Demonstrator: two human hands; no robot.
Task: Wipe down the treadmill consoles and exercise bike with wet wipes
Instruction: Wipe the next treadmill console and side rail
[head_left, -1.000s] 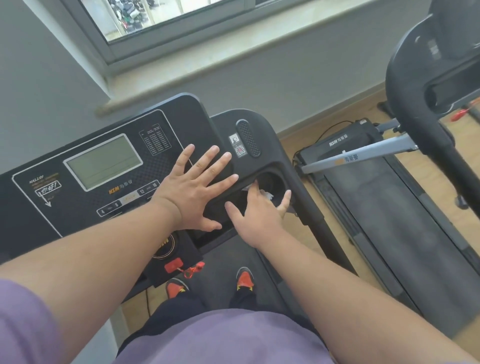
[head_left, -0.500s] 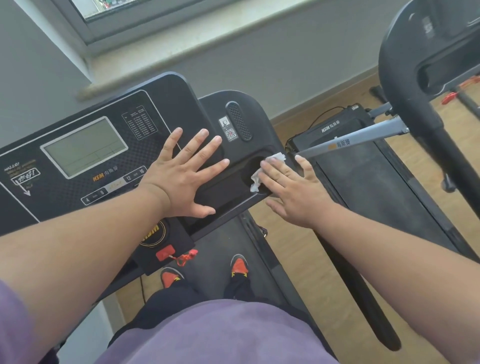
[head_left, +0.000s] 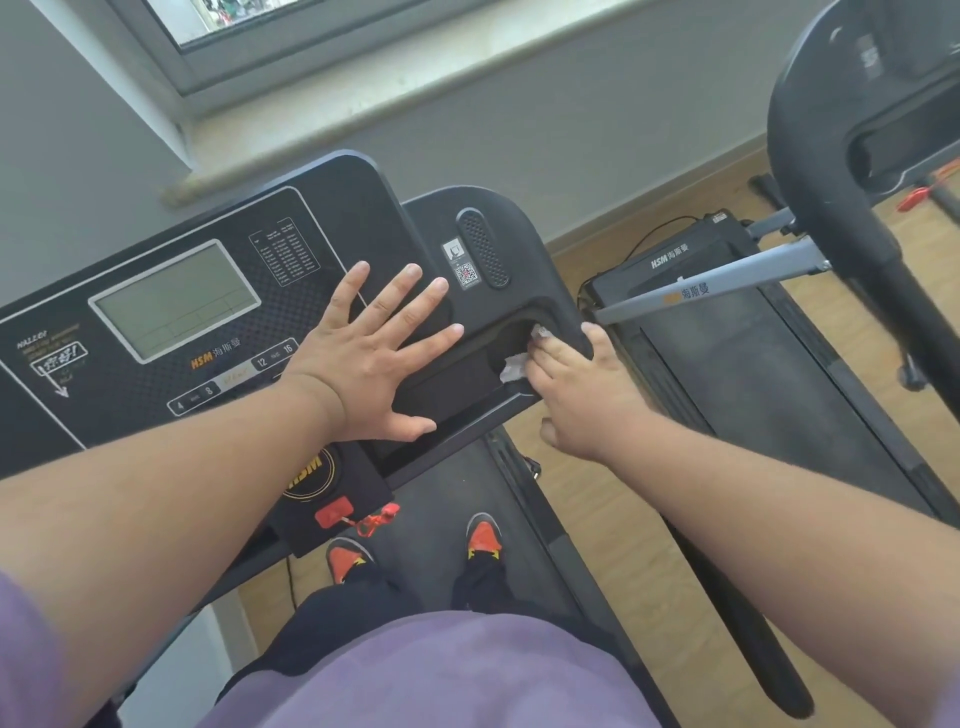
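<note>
Half a second earlier the right hand (head_left: 576, 395) was laid flat on the outer edge of the console with the wet wipe (head_left: 514, 368) showing ahead of its fingertips; now the wipe is carried back into the cup-holder recess (head_left: 511, 338) at the right end of the treadmill console (head_left: 363, 208), and only a crumpled white corner of it is seen just left of the fingers. From this it is judged that the recess is being given a second pass, so the wiping of this console is under way and not yet finished, while the display (head_left: 174, 299) and button strip to the left of the other hand's fingers are probably left to do. The right fingers are bent down over the rim of the recess and are pressed on the wipe, the thumb being kept outside below the console's near edge; whether the wipe is pinched or merely pushed cannot be told. The left hand (head_left: 371, 364) is kept where it was, spread flat and relaxed on the panel, nothing being grasped; its fingertips are pointed toward the QR sticker (head_left: 466, 271), its thumb is laid along the near edge, and it seems to be used as a brace.
</note>
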